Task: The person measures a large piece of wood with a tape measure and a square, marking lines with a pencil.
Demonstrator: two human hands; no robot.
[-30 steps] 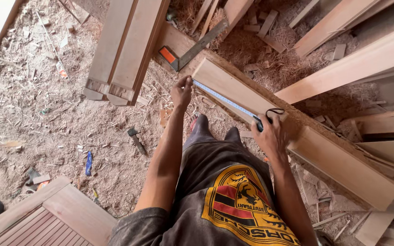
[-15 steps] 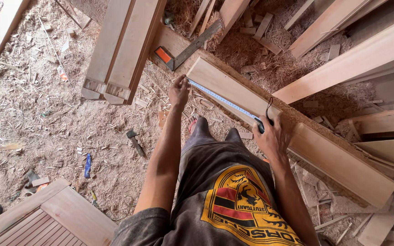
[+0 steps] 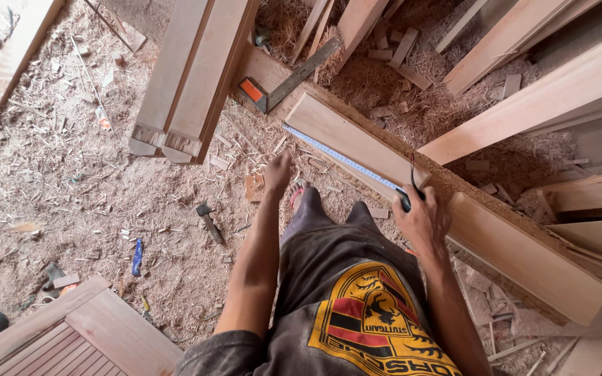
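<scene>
- Wooden board (image 3: 357,143) lies slantwise in front of us, and our right hand (image 3: 423,223) rests at its near edge, fingers curled around the dark case of a tape measure (image 3: 404,200).
- From that case the tape's blade (image 3: 336,157) runs out flat along the board toward its far end, upper left.
- Our left hand (image 3: 278,170) hangs loosely open just short of the board's far end, holding nothing; it is near the blade's tip but apart from it.
- Between our arms we see our knees and a sandalled foot (image 3: 297,195) on the ground.
- Under the board sits a longer, wider plank (image 3: 524,257) that runs down to the right.
- Just past the board's far end lies a try square (image 3: 283,80) with an orange handle.
- Left of it stand two long planks (image 3: 189,76), side by side.
- Sawdust and chips cover the floor (image 3: 71,181); on it lie a small hammer (image 3: 209,221) near our left arm and a blue pen (image 3: 136,256) farther left.
- At the lower left we see a slatted wooden panel (image 3: 85,341).
</scene>
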